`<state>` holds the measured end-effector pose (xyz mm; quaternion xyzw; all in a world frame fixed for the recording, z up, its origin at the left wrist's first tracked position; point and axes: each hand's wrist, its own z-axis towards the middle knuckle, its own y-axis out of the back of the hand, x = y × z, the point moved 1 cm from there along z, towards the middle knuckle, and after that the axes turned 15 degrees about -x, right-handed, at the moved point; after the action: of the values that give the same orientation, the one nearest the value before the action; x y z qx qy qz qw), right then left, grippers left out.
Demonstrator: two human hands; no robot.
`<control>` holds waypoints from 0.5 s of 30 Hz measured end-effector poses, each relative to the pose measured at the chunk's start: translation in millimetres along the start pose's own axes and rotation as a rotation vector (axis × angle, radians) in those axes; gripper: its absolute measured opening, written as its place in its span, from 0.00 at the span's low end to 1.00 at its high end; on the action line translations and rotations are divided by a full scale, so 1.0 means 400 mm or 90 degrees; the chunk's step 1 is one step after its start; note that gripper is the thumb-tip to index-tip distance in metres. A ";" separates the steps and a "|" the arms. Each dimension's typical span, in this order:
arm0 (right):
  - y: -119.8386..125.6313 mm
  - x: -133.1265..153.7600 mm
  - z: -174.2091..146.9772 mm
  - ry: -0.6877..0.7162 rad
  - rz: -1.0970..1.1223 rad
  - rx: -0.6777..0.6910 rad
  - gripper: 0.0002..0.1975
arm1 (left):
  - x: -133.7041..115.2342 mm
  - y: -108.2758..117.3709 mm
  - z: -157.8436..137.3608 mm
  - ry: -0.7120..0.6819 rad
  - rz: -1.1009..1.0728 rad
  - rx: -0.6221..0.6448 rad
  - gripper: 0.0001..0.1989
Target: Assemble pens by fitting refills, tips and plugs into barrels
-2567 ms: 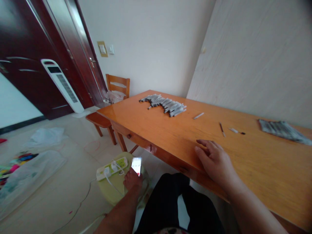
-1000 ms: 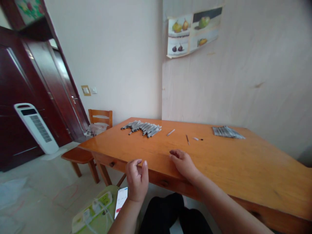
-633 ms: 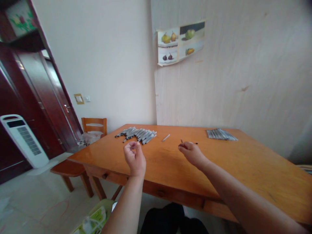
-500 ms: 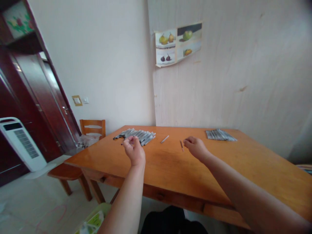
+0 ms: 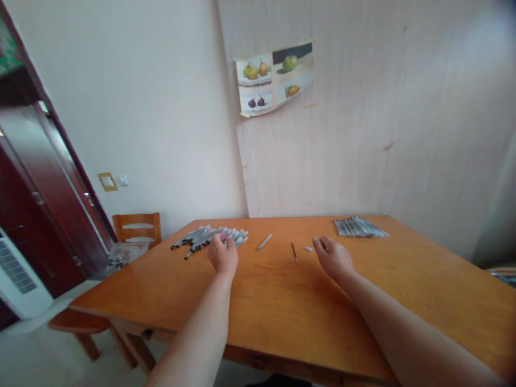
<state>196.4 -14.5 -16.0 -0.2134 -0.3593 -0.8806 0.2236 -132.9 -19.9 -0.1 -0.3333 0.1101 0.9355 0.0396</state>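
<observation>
My left hand is at the near side of a spread of grey pens with black ends, its fingers curled together. Whether a pen is in those fingers is hidden. My right hand hovers over the table with its fingers folded in, and I cannot make out anything inside. Just left of it lies a small whitish piece. Farther left is a thin dark refill with a pale end. A single pale pen barrel lies slanted between the refill and the spread of pens.
The wooden table stands against the wall. A neat row of dark-and-clear pens lies at its back right. To the left are a wooden chair with a plastic bag and a white upright appliance.
My view has swung slightly right. My right hand has moved right, away from the refill, and the whitish piece now shows. My left hand has stayed by the spread pens, its fingers now pointing toward them.
</observation>
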 end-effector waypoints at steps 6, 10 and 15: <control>-0.023 -0.029 0.010 -0.054 0.029 0.002 0.21 | 0.017 0.000 -0.032 -0.099 0.106 0.105 0.11; -0.041 -0.037 0.004 -0.071 0.043 0.026 0.21 | 0.001 -0.002 -0.055 -0.175 0.144 0.163 0.11; -0.044 -0.037 0.001 -0.089 0.058 0.022 0.21 | -0.022 0.002 -0.072 -0.225 0.190 0.216 0.12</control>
<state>198.7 0.6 -33.1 -0.2870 -0.3789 -0.8461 0.2413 -108.5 -27.3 -16.0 -0.1340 0.3043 0.9428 -0.0252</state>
